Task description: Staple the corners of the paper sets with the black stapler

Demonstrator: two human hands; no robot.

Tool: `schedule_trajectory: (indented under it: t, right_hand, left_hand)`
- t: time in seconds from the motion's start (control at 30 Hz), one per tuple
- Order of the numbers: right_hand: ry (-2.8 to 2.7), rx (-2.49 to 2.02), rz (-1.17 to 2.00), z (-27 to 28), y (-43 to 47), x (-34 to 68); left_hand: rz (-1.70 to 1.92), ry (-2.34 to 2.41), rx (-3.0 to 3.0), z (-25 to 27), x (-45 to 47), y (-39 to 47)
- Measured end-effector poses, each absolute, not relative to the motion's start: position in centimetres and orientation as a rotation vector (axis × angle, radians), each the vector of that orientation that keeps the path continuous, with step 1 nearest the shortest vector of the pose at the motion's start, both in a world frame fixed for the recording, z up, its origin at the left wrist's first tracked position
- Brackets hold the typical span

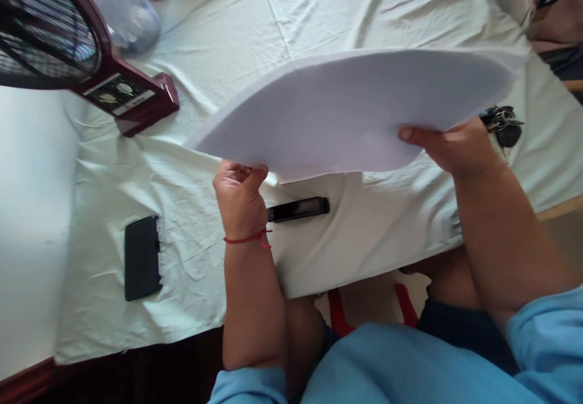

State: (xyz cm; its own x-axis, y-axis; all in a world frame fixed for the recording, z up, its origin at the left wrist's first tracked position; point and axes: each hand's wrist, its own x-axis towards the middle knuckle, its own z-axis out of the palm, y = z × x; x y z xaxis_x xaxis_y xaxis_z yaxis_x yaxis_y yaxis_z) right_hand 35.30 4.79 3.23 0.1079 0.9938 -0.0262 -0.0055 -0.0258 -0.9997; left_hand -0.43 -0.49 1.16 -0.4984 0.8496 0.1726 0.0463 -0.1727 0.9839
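paper [337, 112] right of fan [115, 83] | long axis crosswise (sheet bowed), one end toward fan | left hand [240, 194], right hand [462, 146]: fingers clamped on paper

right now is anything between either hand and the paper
Nothing visible: the left hand and the right hand both grip the paper directly. The slim black object lies on the cloth below, not between.
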Motion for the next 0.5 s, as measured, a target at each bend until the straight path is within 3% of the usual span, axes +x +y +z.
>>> schedule_trajectory:
  t: [0.27, 0.5]
  right_hand:
    - [-1.332, -1.275, 0.933, 2.4, 4.4, 35.5]
    - [-1.441, -1.275, 1.086, 3.4, 4.2, 35.4]
  left_hand:
    - [1.907, 1.425, 1.013, 0.8, -0.5, 0.0]
    - [1.790, 1.504, 0.989, 1.8, 0.1, -0.4]
